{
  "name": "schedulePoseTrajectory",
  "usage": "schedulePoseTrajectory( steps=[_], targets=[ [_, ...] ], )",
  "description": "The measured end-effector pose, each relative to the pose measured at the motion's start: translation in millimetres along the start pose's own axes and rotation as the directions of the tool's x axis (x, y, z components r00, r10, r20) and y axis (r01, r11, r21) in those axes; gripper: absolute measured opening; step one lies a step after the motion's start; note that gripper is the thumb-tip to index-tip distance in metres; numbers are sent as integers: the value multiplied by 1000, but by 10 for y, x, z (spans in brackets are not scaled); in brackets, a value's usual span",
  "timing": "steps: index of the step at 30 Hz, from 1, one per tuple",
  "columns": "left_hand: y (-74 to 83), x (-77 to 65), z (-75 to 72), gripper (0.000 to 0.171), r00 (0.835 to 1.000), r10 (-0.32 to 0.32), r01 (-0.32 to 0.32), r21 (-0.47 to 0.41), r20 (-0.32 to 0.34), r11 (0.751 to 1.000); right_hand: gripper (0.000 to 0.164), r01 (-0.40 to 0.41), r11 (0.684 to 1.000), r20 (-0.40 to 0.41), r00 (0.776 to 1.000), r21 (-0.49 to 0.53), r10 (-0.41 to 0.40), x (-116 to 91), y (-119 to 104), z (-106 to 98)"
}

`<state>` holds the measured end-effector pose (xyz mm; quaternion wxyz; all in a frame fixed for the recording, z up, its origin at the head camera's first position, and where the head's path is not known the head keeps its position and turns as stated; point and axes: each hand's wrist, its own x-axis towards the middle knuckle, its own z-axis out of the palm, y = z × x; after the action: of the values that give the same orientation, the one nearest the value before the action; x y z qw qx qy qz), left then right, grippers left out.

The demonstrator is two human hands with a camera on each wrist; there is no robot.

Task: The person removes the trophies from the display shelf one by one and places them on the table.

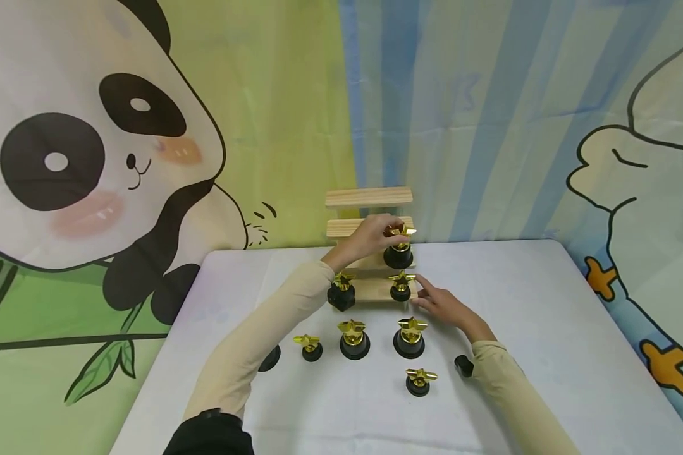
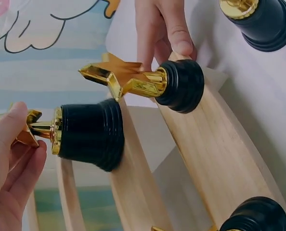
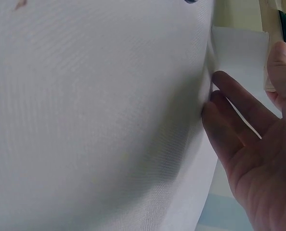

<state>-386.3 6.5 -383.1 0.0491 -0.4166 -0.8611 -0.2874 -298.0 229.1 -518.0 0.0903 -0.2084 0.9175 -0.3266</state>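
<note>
My left hand (image 1: 371, 236) pinches the gold star top of a trophy (image 2: 90, 132) with thumb and fingers. The trophy's black base is at a middle step of the wooden stepped rack (image 1: 370, 197); whether it bears weight there I cannot tell. Below it, on the lowest step, a smaller star trophy (image 1: 400, 292) stands at the right end. Another trophy (image 1: 341, 297) is at that step's left end, partly behind the left sleeve. My right hand (image 1: 445, 306) is beside the lowest step's right end, fingers extended, its thumb (image 3: 279, 60) close to the wood. It holds nothing.
On the white table (image 1: 546, 303), in front of the rack, stand several star trophies, among them a large one (image 1: 355, 344), another large one (image 1: 408, 344) and a small one (image 1: 418, 384). A dark object (image 1: 463, 365) lies by the right sleeve. A printed curtain (image 1: 461, 126) hangs behind.
</note>
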Motion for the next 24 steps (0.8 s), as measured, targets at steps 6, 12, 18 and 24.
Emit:
schedulePoseTrajectory(
  steps=[6,12,18,24],
  targets=[
    [-37,-209,-116,37,997,-22,18,-54,-80,998,68,15,1000,-7,1000,-9,-15,1,-2,18],
    [-191,-478,-275,34,991,-60,43,-140,-123,989,68,3,1000,-2,1000,-11,-3,5,11,15],
    [-390,-762,-509,31,981,-111,83,-178,-157,981,68,7,1000,3,1000,-20,-7,13,22,21],
    [-437,-953,-743,30,967,-149,106,-204,-207,973,67,10,1000,0,1000,-29,-10,13,10,11]
  ],
)
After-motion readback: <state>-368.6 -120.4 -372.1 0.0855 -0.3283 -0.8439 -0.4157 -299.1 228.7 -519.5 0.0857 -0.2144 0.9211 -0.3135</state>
